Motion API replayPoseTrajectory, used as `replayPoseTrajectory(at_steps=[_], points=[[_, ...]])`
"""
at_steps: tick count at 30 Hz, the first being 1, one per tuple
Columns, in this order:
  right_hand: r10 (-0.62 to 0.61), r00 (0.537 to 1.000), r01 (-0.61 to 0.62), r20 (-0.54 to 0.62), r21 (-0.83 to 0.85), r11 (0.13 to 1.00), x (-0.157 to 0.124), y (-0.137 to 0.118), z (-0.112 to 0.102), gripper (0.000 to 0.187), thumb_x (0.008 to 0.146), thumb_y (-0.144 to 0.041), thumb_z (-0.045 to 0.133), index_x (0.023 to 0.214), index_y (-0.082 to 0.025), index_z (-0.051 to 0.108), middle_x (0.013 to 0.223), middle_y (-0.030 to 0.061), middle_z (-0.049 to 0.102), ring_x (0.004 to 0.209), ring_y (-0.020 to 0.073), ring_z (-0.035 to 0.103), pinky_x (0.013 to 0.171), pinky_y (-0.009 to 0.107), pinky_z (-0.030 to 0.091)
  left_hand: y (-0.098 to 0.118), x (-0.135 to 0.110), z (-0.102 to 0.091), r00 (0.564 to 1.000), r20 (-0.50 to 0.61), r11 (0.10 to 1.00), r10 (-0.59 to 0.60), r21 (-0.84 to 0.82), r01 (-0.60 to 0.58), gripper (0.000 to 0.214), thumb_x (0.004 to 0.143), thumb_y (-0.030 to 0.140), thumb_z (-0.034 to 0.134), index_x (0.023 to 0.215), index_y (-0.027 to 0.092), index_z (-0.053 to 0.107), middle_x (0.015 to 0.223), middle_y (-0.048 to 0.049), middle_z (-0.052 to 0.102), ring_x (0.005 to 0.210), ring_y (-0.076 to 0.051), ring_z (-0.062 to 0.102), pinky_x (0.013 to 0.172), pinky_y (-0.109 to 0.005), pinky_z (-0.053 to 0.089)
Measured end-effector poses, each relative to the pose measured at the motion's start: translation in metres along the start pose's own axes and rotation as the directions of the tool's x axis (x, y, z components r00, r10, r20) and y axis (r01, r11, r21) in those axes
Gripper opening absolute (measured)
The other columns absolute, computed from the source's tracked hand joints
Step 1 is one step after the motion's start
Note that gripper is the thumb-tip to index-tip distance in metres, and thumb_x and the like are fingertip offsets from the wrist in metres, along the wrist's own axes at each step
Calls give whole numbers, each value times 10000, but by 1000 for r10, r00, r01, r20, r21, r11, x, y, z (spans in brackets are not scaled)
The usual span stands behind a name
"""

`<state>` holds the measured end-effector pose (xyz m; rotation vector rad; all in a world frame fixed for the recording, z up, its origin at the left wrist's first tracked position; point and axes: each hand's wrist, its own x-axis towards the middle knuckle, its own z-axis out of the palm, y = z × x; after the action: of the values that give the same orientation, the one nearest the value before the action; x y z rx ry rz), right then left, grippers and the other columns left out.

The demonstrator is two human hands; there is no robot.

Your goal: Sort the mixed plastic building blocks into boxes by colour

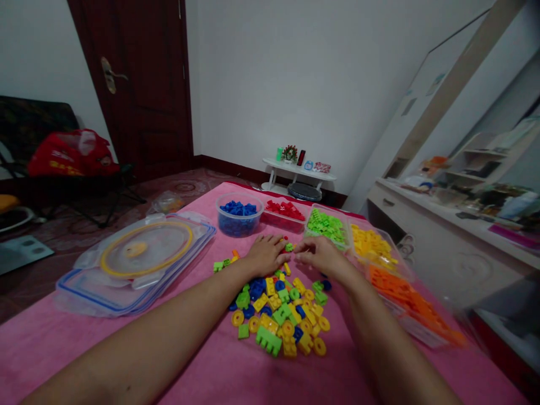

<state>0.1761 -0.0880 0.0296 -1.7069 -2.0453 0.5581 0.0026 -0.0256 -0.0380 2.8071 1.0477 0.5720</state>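
Both my hands rest at the far edge of a pile of plastic building blocks (282, 315) on a pink cloth (211, 365). My left hand (265, 254) has its fingers curled over blocks, near a small green block (289, 246). My right hand (318, 254) is pinched, fingertips meeting the left hand's by that green block. What either hand grips is too small to make out. The pile mixes yellow, green and blue pieces.
Beyond the hands stand sorting tubs: blue blocks (238, 215), red blocks (285, 212), green blocks (327, 225), yellow blocks (373, 244) and orange blocks (405, 298). Stacked clear lids (139, 259) lie to the left. A dresser (442, 242) is at right, a door (139, 84) behind.
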Motion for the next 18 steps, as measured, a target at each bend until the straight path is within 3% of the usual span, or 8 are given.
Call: replayPoseTrajectory(at_steps=[2,4,7,9,10,12,14,18], points=[[-46,986,40,162,37,998,-14,-19,-13,195,675,-184,603,846,-148,689,714,20,671,626,126,591,556,208,433,-3,2,-1,1000,15,998,-7,-55,8,452,913,439,335,1283,229,488,1383,-64,452,1241,-226,420,1023,-392,321],[-97,936,80,339,63,995,-30,-44,-20,239,630,-156,637,865,-160,684,725,2,662,618,113,588,542,187,429,-9,5,-2,1000,26,991,-8,-134,11,412,910,368,368,1263,218,516,1367,-62,474,1246,-203,423,1033,-355,321],[-129,782,114,610,64,991,-55,-82,-11,368,640,-169,645,1005,-215,669,678,-37,649,532,91,566,466,161,383,-17,9,-7,999,50,944,16,-329,1,373,876,303,434,1190,172,587,1293,-76,547,1185,-200,489,1004,-322,365],[-187,704,228,685,31,973,-66,-99,6,403,639,-212,673,1040,-250,671,663,-44,647,508,86,549,431,154,341,-21,11,-12,997,83,871,2,-489,39,374,862,296,449,1159,134,609,1206,-88,609,1065,-203,572,915,-313,438],[-219,691,291,689,13,957,-69,-104,15,401,624,-226,693,1023,-254,681,674,-40,652,517,88,549,428,154,331,-22,11,-16,994,104,830,-14,-554,70,387,861,300,447,1164,118,605,1162,-93,634,1001,-203,601,860,-311,467],[-247,694,339,676,-4,941,-71,-106,30,352,601,-205,707,951,-248,705,703,-34,662,545,90,560,441,151,336,-21,11,-23,989,141,772,-47,-624,126,423,860,312,446,1192,89,584,1093,-106,666,908,-207,629,777,-313,493],[-204,718,265,665,9,964,-66,-102,37,330,627,-158,661,939,-256,702,671,-42,656,537,85,566,467,150,357,-19,10,-30,985,166,751,-48,-644,145,440,855,321,459,1198,72,578,1057,-117,679,846,-205,637,732,-308,496],[-101,824,154,557,-49,987,-52,-86,26,355,667,-158,602,987,-284,688,571,-51,622,495,94,558,505,177,369,-17,9,-34,989,150,758,-2,-645,100,412,843,326,479,1149,83,611,1015,-100,690,837,-193,627,733,-285,482]])
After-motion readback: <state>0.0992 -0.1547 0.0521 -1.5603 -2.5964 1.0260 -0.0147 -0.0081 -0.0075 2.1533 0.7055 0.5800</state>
